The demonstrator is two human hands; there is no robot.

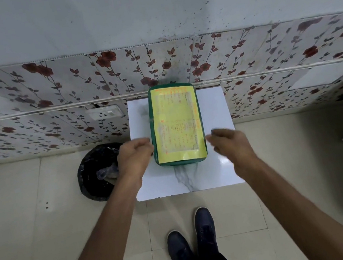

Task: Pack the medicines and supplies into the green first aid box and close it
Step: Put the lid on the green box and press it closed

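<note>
We see the box [176, 124] shut on the white table [222, 166]. Our left hand [135, 158] and right hand [232, 144] flank it, fingers loosely curled, holding nothing; contact cannot be told.

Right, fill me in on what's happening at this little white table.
A person stands over a small white table with a green first aid box on it. The box lies shut, its yellow label facing up, and no loose medicines or supplies show on the tabletop. The left hand and right hand sit at either side of the box's near end, fingers curled; motion blur hides whether they touch it. A black-lined bin stands on the floor to the left.
</note>
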